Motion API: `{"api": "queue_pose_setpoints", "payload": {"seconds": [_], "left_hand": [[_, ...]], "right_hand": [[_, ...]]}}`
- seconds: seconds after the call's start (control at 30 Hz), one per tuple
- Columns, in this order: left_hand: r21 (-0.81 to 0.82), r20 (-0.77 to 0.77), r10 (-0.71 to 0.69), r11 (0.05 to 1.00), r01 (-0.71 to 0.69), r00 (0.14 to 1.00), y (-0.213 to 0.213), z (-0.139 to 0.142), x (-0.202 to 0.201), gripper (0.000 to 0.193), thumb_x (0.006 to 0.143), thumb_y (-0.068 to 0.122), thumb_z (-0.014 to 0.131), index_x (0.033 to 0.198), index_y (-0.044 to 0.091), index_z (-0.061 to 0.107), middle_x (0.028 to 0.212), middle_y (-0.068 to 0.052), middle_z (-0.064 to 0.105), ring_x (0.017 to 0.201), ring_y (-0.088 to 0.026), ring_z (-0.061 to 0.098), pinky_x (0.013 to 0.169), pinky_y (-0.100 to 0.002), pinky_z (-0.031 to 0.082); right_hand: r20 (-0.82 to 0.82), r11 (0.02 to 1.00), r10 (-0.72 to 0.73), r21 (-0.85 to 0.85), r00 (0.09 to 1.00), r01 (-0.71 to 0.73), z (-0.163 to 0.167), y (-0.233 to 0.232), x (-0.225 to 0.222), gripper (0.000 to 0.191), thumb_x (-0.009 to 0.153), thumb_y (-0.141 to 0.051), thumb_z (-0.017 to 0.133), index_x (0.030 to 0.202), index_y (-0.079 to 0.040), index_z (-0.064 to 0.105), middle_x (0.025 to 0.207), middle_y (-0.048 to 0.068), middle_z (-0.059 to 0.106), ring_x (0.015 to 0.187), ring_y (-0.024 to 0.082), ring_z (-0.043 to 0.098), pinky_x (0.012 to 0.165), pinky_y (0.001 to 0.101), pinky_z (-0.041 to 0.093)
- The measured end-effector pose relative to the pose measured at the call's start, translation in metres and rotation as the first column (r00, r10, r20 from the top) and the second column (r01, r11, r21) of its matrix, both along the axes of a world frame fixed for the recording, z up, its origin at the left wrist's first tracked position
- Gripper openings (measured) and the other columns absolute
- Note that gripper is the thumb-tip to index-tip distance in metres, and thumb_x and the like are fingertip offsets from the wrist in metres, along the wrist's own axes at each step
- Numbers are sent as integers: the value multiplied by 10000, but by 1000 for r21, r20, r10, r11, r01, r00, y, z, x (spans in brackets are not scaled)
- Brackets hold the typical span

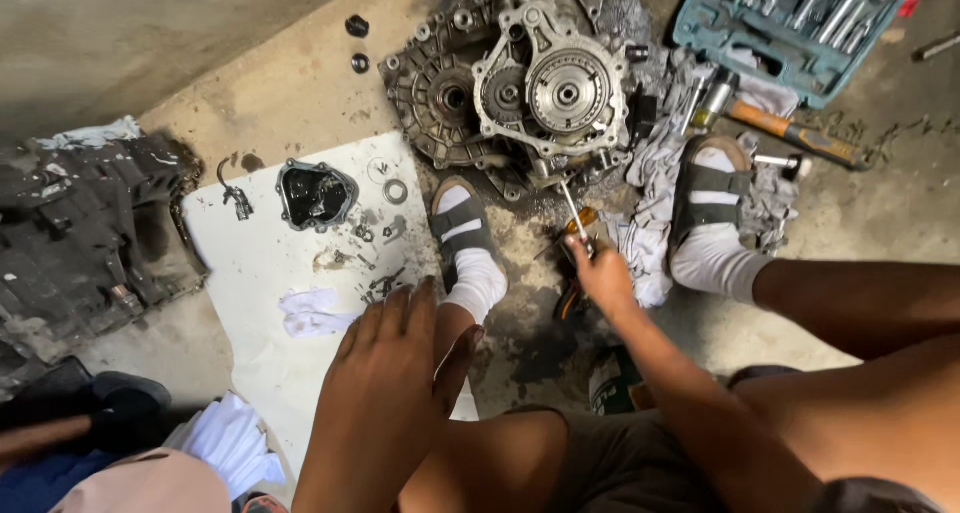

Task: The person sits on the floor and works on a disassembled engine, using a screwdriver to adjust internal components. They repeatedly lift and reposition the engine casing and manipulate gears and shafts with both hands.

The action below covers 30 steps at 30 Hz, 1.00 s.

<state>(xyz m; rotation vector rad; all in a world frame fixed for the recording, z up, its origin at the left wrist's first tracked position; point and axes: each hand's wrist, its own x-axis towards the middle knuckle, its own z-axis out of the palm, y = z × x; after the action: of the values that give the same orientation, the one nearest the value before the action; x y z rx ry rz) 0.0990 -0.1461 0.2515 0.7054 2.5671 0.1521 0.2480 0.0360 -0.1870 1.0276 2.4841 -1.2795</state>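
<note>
While the left hand (385,373) rests, the right hand (600,271) grips a screwdriver (577,216).

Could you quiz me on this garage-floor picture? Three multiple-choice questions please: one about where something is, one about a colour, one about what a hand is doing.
1. Where does the socket set case lie?
A. top right of the floor
B. on the white sheet
C. in the person's lap

2. What colour is that case?
A. red
B. teal blue
C. yellow

3. What is the right hand doing?
A. resting empty on a knee
B. gripping a screwdriver
C. holding the hammer

Answers:
1 A: it sits at the upper right, beyond the hammer.
2 B: its plastic tray is teal blue.
3 B: the fingers close on the handle, and the shaft points toward the gearbox housing. The left hand rests open over the knee.
</note>
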Motion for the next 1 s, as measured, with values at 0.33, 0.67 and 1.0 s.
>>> {"api": "queue_pose_setpoints", "payload": {"seconds": [0.33, 0.67, 1.0], "left_hand": [[-69, 96, 28, 997, -22, 995, -3, -4, -1, 606, 917, 407, 621, 1327, -35, 550, 1222, -257, 659, 1150, -403, 622, 982, -470, 489], [-212, 155, 116, 974, -82, 981, -15, -18, -4, 671, 912, 385, 584, 1483, 42, 503, 1301, -253, 618, 1226, -416, 584, 1008, -464, 471], [-109, 64, -34, 993, 41, 997, -5, -14, 2, 620, 903, 444, 614, 1371, 45, 544, 1296, -224, 650, 1188, -394, 617, 992, -471, 484]], "right_hand": [[-98, 1000, -9, -9, 995, 8, 10, 3, -10, 548, 978, -486, 679, 996, 61, 695, 759, 316, 665, 682, 484, 669, 565, 519, 533], [-132, 991, -30, 124, 991, 46, -7, -5, -7, 534, 956, -500, 699, 901, 32, 704, 705, 281, 668, 628, 476, 657, 541, 520, 515], [-94, 998, 60, 42, 994, -57, -10, 6, -4, 636, 972, -599, 659, 1003, 34, 720, 686, 264, 668, 614, 435, 672, 545, 492, 536]]}}
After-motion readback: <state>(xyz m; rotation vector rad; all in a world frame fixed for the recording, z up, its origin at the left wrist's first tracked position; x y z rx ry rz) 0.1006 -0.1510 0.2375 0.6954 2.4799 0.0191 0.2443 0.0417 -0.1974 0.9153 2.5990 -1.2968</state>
